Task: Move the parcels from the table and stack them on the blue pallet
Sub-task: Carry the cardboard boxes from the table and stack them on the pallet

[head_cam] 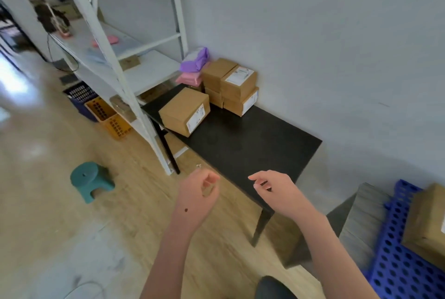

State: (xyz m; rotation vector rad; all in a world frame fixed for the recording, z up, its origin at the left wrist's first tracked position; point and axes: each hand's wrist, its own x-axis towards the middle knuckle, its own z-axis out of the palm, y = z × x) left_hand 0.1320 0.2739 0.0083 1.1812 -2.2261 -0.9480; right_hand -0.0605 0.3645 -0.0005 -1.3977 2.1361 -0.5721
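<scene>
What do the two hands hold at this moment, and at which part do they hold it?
Nothing is held. The left hand and the right hand are loosely curled and empty, apart from the parcels on the black table.

In front of me stands a black rectangular table (240, 149). At the table's far end, against the wall, small brown cardboard boxes (231, 86) sit in low stacks, with flat pink soft mailers (189, 79) just beside them at the table's far left corner. A larger brown cardboard box with a white label (184, 110) lies on the table's left edge, just in front of those stacks. Right of the table, low down, is a blue perforated plastic pallet (397, 262) bearing one brown cardboard parcel (426, 221). Left of the table, a teal plastic stool (90, 179) stands on the wood-look floor (60, 226).
</scene>
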